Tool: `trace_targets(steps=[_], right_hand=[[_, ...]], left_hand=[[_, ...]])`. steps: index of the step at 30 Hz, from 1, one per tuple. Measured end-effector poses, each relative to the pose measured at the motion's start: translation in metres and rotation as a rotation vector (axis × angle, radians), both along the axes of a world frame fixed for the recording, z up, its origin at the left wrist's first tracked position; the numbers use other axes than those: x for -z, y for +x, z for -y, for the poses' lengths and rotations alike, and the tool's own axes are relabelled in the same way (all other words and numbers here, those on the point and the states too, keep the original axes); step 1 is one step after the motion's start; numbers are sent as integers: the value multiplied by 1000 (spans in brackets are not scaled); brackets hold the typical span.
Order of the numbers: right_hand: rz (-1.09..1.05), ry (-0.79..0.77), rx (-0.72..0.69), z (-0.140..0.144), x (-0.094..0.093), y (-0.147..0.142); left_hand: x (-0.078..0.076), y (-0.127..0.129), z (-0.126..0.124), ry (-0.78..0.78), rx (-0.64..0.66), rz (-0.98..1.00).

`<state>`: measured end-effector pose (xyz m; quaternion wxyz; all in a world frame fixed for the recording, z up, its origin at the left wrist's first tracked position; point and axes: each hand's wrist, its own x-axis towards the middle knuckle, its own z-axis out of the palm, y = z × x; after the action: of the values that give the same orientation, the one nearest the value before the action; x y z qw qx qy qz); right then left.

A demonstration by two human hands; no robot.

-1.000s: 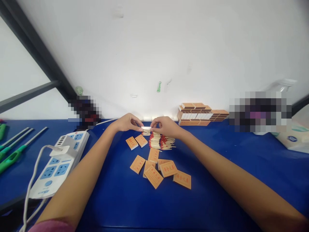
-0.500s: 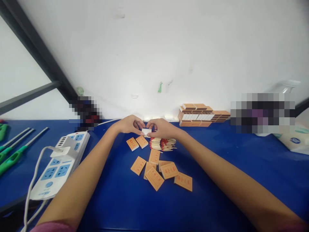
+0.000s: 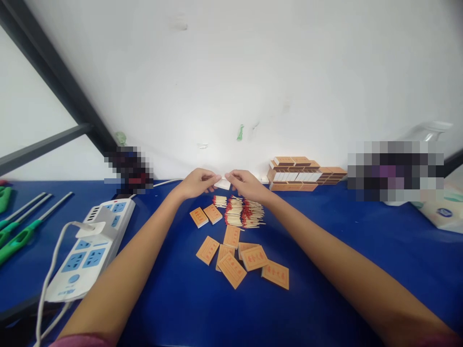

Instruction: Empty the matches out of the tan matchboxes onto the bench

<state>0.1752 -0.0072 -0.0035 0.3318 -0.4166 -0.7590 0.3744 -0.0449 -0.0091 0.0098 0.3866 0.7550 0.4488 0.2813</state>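
Both hands meet at the far middle of the blue table, pinching a small white tray between them: left hand grips its left end, right hand its right end, held just above the surface. Right under it, toward 6 o'clock, sits a heap of red-tipped matches, with a smaller clump just beside it at 9. Nearer me, orange matchbox sleeves lie scattered flat, so that middle strip is cluttered. At 3 o'clock from the hands, a stack of finished matchboxes lines the wall, which closes off the far edge. A white power strip with its cord fills 8 o'clock, green-handled tools beyond it. The near right side is bare blue.
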Motion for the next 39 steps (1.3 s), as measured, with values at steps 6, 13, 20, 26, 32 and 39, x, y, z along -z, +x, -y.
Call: trace_targets(steps=[6, 13, 20, 26, 32, 39], right_hand=[[135, 566, 244, 15, 4, -1], [419, 601, 114, 14, 1, 2], [648, 508, 276, -1, -6, 20], [774, 486, 240, -7, 8, 13], [766, 509, 211, -10, 7, 17], [704, 541, 247, -6, -6, 31]], left_hand=[[10, 14, 2, 11, -301, 47], [10, 15, 3, 20, -313, 11], [-8, -3, 2, 121, -300, -120], [-51, -2, 34, 293, -226, -232], [-38, -6, 76, 312, -198, -255], [-3, -17, 88, 445, -174, -329]])
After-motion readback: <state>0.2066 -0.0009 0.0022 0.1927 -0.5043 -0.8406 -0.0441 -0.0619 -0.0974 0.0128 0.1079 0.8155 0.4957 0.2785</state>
